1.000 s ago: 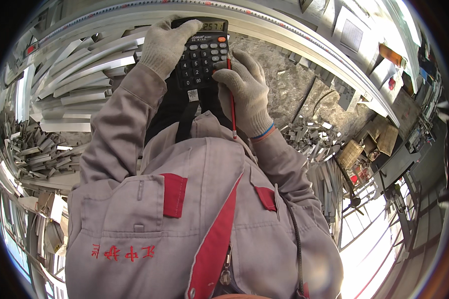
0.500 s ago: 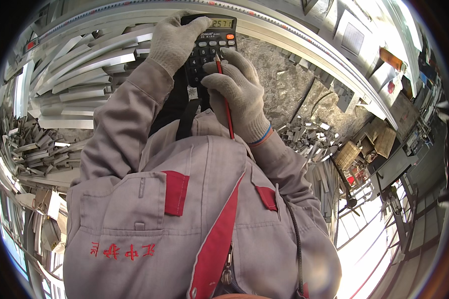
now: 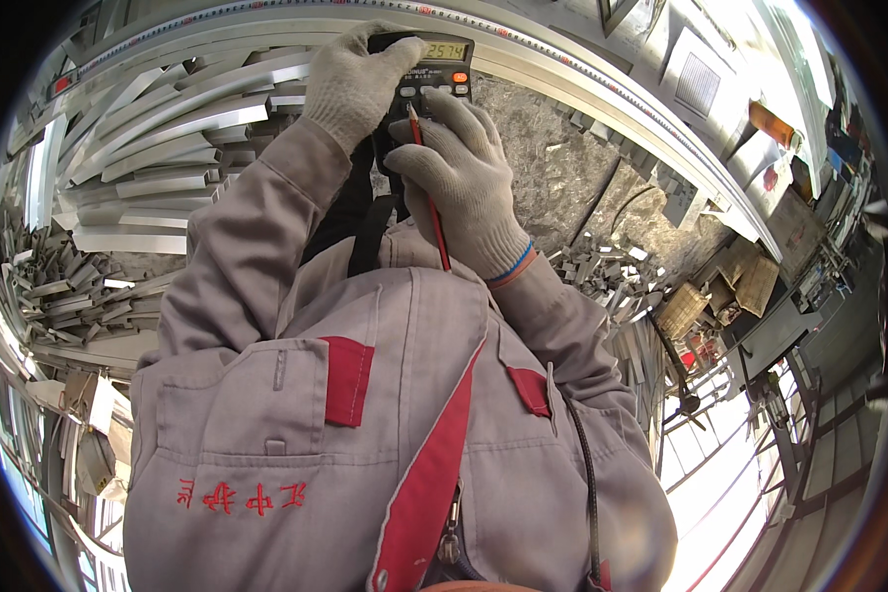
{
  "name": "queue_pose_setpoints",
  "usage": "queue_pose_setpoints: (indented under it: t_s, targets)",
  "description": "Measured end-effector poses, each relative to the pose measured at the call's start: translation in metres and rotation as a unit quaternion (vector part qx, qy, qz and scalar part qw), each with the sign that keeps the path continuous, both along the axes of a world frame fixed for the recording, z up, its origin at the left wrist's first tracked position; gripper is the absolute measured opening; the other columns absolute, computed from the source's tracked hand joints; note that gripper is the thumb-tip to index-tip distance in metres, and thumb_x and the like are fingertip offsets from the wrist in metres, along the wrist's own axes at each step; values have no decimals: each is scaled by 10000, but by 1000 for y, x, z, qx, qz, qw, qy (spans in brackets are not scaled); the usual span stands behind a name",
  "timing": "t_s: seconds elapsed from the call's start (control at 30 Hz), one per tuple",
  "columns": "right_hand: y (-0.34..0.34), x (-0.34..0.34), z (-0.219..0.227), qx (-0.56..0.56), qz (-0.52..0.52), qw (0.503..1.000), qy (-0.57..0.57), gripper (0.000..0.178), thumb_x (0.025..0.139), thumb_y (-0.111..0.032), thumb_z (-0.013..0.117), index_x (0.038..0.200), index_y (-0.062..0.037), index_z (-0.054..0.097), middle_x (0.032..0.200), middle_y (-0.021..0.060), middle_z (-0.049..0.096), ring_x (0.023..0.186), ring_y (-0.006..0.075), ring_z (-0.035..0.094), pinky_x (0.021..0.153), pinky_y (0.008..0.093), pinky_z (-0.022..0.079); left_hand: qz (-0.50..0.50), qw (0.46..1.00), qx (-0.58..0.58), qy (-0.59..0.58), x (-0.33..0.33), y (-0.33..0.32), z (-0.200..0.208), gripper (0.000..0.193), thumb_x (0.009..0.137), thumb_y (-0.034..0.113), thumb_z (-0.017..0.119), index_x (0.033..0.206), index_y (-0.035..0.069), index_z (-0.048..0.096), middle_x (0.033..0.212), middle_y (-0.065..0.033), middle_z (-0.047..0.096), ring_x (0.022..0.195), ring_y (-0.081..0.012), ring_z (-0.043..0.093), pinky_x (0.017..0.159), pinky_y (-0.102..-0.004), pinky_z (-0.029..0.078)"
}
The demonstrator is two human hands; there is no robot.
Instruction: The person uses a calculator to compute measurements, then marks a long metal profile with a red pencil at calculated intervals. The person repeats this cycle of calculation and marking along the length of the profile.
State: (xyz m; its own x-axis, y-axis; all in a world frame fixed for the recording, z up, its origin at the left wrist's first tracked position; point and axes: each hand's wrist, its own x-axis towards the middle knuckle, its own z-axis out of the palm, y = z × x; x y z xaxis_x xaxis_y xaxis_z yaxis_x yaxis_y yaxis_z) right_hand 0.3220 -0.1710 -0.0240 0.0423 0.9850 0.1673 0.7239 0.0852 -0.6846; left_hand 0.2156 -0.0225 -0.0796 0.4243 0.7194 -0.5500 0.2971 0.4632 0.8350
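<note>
Calculator sits at 12 o'clock, screen uppermost. Left hand, at 11 o'clock, grips its upper left side, thumb laid beside the screen. Right hand, lower at 12 o'clock, pinches a red pencil, tip up over the keys; whether it touches them, I cannot tell. Strips lie at 10 o'clock; a tape arcs from 10 to 2.

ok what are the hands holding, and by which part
The gloved left hand holds the black rectangular calculator by its upper left part; the gloved right hand holds the slim red pencil near its pointed end.
</note>
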Motion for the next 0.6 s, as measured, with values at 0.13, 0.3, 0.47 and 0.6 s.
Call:
queue_pose_setpoints:
  t_s: [0.13, 0.3, 0.47, 0.6]
  targets:
    - [-1, 4, 7, 11, -5, 1000, 12, 386, 707, -35, 779, 1054, -189, 707, 1229, 36, 737, 1376, 366, 582, 1112, 581, 491, 5, 999, -31, -6, -3, 6, -3, 235, 1034, 230, 762, 1154, 40, 831, 1012, -53, 828, 865, -117, 759, 806, -276, 629]
    - [-2, -3, 7, -27, 19, 999, 8, 349, 729, -9, 791, 1021, -190, 729, 1193, 33, 764, 1341, 371, 627, 1091, 571, 534, 38, 998, -47, -31, -3, 3, -6, 217, 1035, 194, 766, 1162, 29, 824, 1013, -57, 824, 862, -108, 762, 777, -266, 639]
    - [-13, 5, -1, 23, -43, 998, 26, 374, 727, 17, 774, 1037, -182, 708, 1198, 33, 750, 1337, 365, 617, 1074, 561, 526, 47, 997, -64, -17, -13, 4, -11, 219, 1030, 202, 773, 1155, 30, 823, 1022, -51, 822, 849, -109, 764, 759, -261, 642]
    - [-29, 24, -2, 39, -122, 991, 37, 334, 775, 80, 753, 1011, -153, 718, 1136, 61, 792, 1279, 416, 696, 1040, 505, 583, 52, 994, -87, 32, -19, 10, -15, 226, 1022, 180, 780, 1185, 26, 800, 1012, -62, 813, 808, -121, 776, 719, -265, 663]
